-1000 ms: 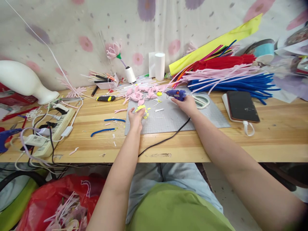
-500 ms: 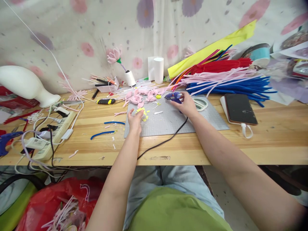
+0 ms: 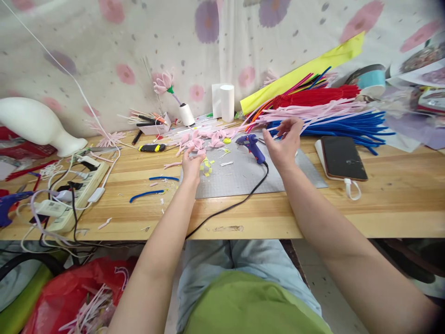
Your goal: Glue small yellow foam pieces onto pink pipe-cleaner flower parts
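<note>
My left hand (image 3: 192, 168) is at the left of the grey cutting mat (image 3: 225, 185), its thumb and index finger apart. Its fingertips come close to a pink fuzzy petal (image 3: 202, 151); whether they touch it I cannot tell. More pink petals (image 3: 217, 138) lie just beyond, with yellow scraps (image 3: 207, 168) beside the thumb. A blue-purple glue gun (image 3: 255, 149) lies on the mat, its black cord running toward the front edge. Above the mat's right side, my right hand (image 3: 285, 144) is raised, fingers loosely bent and apart, holding nothing visible.
Bundles of blue (image 3: 347, 130), pink and red pipe cleaners (image 3: 320, 97) are piled at the back right. A dark phone-like device (image 3: 342, 157) rests at right. At left are a utility knife (image 3: 152, 148), blue stem pieces (image 3: 148, 195) and a cabled power strip (image 3: 85, 190).
My right hand has let go of the glue gun, now lying on the mat, and has moved up and right. My left hand has shifted slightly left and toward the pink petals.
</note>
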A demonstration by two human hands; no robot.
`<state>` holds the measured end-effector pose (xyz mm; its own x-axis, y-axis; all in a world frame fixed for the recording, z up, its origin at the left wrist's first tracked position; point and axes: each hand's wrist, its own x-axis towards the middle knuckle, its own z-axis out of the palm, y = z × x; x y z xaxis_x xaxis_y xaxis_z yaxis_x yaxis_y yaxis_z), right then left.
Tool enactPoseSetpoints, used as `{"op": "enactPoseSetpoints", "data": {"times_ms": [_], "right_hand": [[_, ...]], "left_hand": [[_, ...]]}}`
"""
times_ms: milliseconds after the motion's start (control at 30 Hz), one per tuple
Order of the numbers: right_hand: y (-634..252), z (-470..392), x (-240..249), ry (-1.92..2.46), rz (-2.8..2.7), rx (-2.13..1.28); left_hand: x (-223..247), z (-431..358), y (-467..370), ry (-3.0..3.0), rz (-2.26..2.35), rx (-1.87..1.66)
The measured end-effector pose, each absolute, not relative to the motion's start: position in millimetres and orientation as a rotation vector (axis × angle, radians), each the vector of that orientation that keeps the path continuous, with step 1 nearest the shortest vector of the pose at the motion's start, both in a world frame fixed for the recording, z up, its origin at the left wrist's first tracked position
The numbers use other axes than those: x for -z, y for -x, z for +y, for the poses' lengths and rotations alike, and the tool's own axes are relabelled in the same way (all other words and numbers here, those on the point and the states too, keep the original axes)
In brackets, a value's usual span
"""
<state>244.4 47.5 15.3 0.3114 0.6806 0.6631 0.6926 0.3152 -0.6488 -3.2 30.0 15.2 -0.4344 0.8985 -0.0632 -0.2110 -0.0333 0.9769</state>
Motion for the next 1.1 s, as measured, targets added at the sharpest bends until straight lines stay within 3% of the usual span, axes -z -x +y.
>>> {"op": "enactPoseSetpoints", "data": {"times_ms": [167, 400, 533, 767, 1100], "right_hand": [[-222, 26, -29, 1.376, -1.484, -0.135], [-176, 25, -11, 1.022, -1.704, -0.992], [-167, 28, -3, 1.01, -1.592, -1.29], [-174, 29, -7, 1.079, -1.427, -1.38], [-175, 25, -14, 1.082, -1.406, -1.41]], "left_hand": [[-23, 30, -4, -0.931, 1.472, -1.528], [-30, 27, -27, -0.856, 1.254, -1.46], [-24, 22, -39, -0.902, 1.217, -1.412], [-23, 18, -33, -0.803, 1.327, -1.295], [-21, 14, -49, -0.791, 1.162, -1.413]]}}
